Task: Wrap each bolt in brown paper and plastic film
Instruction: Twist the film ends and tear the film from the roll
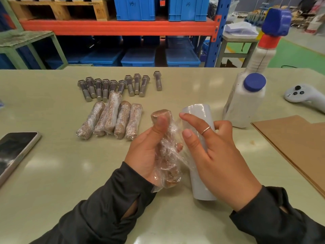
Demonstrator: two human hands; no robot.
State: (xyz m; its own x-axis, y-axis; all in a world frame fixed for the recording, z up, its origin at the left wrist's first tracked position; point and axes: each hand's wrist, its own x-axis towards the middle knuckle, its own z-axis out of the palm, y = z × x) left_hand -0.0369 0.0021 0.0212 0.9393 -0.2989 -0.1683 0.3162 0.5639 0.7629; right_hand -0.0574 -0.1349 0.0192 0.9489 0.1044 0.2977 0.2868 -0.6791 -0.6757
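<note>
My left hand [146, 152] grips a bolt wrapped in brown paper [167, 155], held upright, with loose plastic film around it and my thumb on its top. My right hand [216, 155] hovers beside it with fingers spread, over the roll of plastic film [198, 113] lying on the table; a sheet of film stretches from the roll to the bolt. Several wrapped bolts [110, 118] lie in a row to the left. Behind them lies a row of several bare steel bolts [114, 86]. Brown paper sheets [295, 143] lie at the right.
A white bottle with a blue cap [244, 101] stands right of the roll, with a spray bottle [267, 44] behind it. A white controller [300, 95] lies far right, a phone [14, 152] at the left edge. Blue crates on a rack [137, 9] stand behind the table [70, 173].
</note>
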